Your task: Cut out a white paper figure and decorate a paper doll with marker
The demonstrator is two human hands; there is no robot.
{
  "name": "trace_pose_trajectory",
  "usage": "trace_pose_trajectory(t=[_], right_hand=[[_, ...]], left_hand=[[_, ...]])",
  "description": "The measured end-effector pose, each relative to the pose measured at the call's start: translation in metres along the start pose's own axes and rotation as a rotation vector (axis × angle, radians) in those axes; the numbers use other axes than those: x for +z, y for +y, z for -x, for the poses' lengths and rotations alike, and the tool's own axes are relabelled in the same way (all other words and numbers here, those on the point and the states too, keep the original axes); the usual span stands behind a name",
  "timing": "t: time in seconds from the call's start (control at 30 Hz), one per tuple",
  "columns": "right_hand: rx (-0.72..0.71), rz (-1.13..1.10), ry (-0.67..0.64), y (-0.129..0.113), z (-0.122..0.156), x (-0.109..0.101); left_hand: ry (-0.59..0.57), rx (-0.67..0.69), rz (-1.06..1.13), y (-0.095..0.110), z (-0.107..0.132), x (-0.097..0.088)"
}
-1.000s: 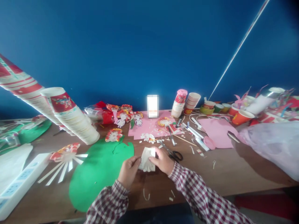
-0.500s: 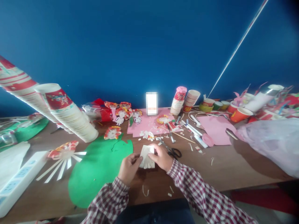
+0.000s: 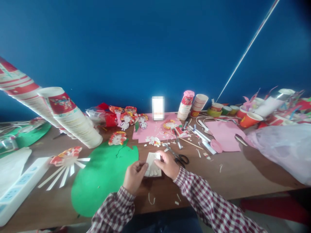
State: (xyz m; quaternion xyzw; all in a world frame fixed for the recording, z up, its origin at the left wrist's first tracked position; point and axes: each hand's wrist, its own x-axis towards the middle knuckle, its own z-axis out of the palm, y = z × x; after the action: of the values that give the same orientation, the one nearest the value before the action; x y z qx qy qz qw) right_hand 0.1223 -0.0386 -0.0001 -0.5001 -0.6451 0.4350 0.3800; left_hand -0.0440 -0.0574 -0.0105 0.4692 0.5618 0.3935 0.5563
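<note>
Held piece: white paper cutout (image 3: 152, 165), fringed along its near edge, just left of the scissors (image 3: 181, 159), low over the desk (image 3: 233, 181). Left hand (image 3: 134, 173) is closed in a pinch on its left edge. Right hand (image 3: 168, 165) is closed on the top right corner, thumb on the face. Green sheet (image 3: 104, 176) lies farther left of the scissors. Judgement: grip lightly near the edges and hold the piece flat between both hands, so the thin cut strips do not bend or tear.
</note>
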Motion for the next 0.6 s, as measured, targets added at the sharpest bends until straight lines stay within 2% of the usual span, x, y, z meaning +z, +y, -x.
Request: trace_pose_trajectory(t=[0.2, 0.37, 0.6], right_hand=[[-0.003, -0.022, 0.002, 0.0059, -0.0007, 0.0021], [-0.002, -0.049, -0.003, 0.0080, -0.0017, 0.0032], [0.035, -0.062, 0.017, 0.0069, -0.0018, 0.0030]], left_hand=[[-0.003, -0.021, 0.051, 0.0050, 0.0028, 0.0027], [-0.004, -0.143, 0.106, 0.0073, 0.0036, 0.0057], [0.005, -0.129, 0.107, 0.0073, 0.0032, 0.0061]])
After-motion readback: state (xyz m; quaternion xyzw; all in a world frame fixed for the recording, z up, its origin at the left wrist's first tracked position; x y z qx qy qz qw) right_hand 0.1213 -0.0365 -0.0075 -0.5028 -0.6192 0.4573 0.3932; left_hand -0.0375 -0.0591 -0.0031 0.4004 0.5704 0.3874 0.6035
